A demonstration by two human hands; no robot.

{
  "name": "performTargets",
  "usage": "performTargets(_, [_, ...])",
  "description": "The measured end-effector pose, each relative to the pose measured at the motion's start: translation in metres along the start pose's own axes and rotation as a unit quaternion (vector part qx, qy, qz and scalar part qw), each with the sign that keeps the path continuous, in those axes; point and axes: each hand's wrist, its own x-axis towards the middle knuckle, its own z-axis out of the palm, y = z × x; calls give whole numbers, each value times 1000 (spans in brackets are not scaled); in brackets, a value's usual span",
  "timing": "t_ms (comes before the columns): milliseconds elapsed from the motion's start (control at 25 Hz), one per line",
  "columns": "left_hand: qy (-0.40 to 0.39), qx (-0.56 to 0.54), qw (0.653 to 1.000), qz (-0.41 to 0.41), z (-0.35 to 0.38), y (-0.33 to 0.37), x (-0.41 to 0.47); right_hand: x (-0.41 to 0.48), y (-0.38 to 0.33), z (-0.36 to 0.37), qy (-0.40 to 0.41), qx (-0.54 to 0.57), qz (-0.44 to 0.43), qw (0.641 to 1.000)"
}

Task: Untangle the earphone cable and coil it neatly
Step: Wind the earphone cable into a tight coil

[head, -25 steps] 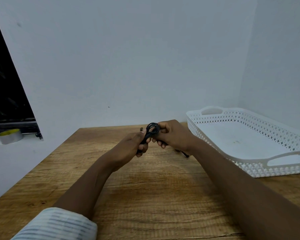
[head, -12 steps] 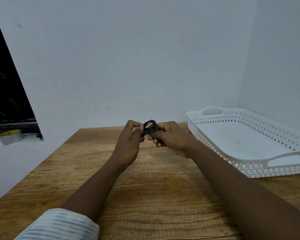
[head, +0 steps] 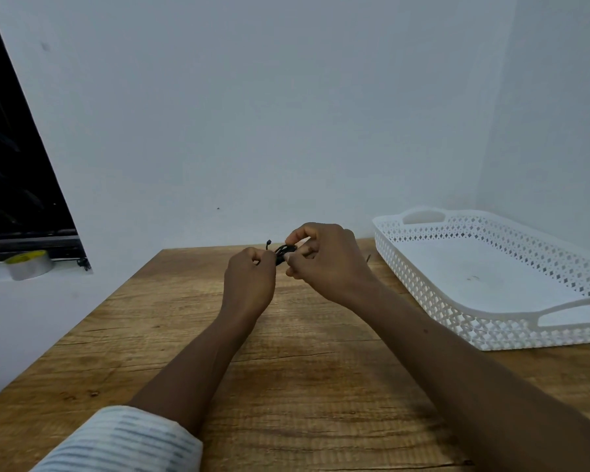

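Scanning from the left, I see a tape roll [head: 29,264] on the sill beside the table [head: 150,335]. My left hand [head: 249,287] and right hand [head: 324,264] meet above the table's far end, both pinching the black cable [head: 284,251], bunched in a small coil between them. At right, the white tray [head: 491,330] holds only a few small specks.

White tray [head: 511,330], tape roll [head: 28,265], wooden table [head: 150,335]

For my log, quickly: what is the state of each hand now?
Left hand: closed, grip on the black earphone cable.
Right hand: closed, pinching the same cable bundle.
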Motion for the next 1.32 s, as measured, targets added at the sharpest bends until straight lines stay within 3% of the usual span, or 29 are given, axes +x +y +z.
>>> performTargets(160, [6, 10, 1000, -2, -1, -1, -2, -4, 5, 4, -48, -41, -77, 995])
performTargets(360, [-28, 28, 998, 38, -2, -1, -2, 2, 18, -2, -74, 80, 17, 994])
performTargets(600, [-66, 56, 989, 117, -2, -5, -2, 3, 22, -2, -44, 58, 40, 997])
performTargets(800, [-43, 70, 984, 159, -6, -1, -1, 2, 10, 3, 26, 150, 64, 986])
performTargets(1080, [-36, 107, 975, 193, -8, -3, 1, -1, 7, 4, 16, 6, -21, 1000])
performTargets(1320, [-61, 130, 967, 210, -12, -1, 0, -2, 4, 0, 13, 13, 0, 1000])
